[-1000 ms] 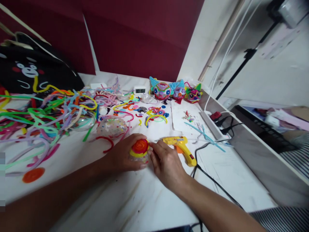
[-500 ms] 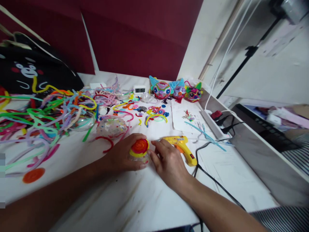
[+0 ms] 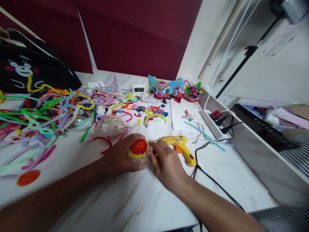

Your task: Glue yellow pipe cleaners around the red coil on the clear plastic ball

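Note:
My left hand [image 3: 120,158] is wrapped round a clear ball with a red and yellow pipe-cleaner spiral [image 3: 138,149] on top, resting on the white table [image 3: 125,199]. My right hand [image 3: 165,162] presses its fingertips against the ball's right side, fingers bent. A yellow glue gun [image 3: 180,145] lies just beyond my right hand, its black cord [image 3: 212,180] trailing toward me.
A heap of coloured pipe cleaners [image 3: 41,116] covers the left. Another clear ball [image 3: 109,127] sits beyond my left hand. Three finished masks [image 3: 176,90] and a small clock [image 3: 139,89] stand at the back. A power strip [image 3: 212,122] lies right; an orange spiral disc [image 3: 28,178] lies near left.
Both hands stay on the ball with only slight finger shifts. The view has drifted a little to the right.

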